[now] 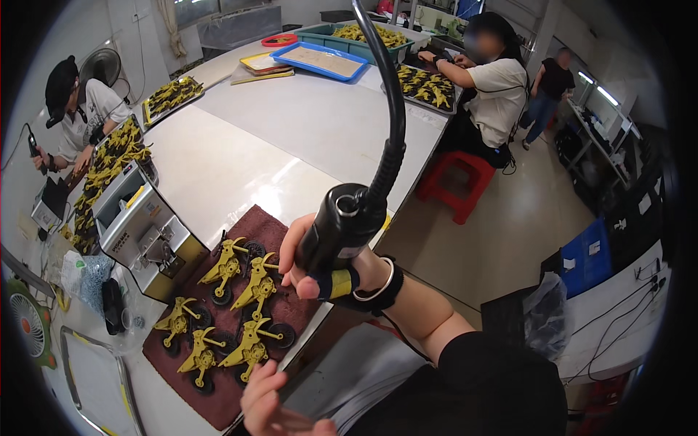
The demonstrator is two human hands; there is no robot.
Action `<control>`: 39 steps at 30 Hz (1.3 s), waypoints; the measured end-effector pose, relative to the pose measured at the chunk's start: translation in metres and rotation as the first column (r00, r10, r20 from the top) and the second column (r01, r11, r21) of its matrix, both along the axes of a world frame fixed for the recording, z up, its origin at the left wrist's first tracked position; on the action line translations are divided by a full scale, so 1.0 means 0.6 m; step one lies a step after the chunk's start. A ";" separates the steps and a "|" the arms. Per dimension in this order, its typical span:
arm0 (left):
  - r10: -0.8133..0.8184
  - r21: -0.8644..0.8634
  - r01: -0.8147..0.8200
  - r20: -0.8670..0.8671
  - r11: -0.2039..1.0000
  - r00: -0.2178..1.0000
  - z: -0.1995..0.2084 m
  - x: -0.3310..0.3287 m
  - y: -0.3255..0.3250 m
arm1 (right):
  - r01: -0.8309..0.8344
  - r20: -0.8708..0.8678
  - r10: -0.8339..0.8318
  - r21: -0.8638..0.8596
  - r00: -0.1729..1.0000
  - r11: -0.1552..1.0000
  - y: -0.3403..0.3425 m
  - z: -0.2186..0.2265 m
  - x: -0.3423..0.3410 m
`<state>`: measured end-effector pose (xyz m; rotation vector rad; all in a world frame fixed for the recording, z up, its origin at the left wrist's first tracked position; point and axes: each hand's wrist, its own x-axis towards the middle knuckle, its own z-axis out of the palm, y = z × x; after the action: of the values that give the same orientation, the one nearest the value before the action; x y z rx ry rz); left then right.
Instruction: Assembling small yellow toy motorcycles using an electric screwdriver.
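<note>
Right hand (365, 270) raised, grasping black corded tool (336, 227) | left hand (270, 408) lower, unclenched, fingers parted

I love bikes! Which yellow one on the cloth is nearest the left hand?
The bottom-right yellow bike lies right by the left hand; the other four on the brown cloth are farther off.
</note>
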<state>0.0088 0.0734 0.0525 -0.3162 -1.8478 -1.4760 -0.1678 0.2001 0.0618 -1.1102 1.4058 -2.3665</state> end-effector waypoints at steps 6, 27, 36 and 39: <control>0.123 0.145 -0.135 0.090 0.980 0.988 -0.021 0.013 -0.064 | 0.081 0.038 -0.081 0.000 0.996 0.997 -0.012 0.010 0.001; 0.588 -0.627 -0.341 0.236 0.700 0.773 -0.071 -0.031 -0.112 | 0.161 -0.003 -0.162 -0.024 0.987 0.987 -0.006 0.000 -0.013; 0.632 -0.649 -0.336 0.294 0.683 0.717 -0.078 -0.014 -0.115 | 0.006 -0.089 -0.003 0.027 0.996 1.000 0.000 0.021 -0.005; 0.623 -0.648 -0.328 0.292 0.687 0.726 -0.075 -0.009 -0.116 | -0.020 -0.107 0.020 0.001 0.994 1.000 0.004 0.047 -0.007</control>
<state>0.0034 0.0041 0.0073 0.3364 -2.5134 -0.6246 -0.1722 0.2024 0.0901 -1.2622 1.4209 -2.3250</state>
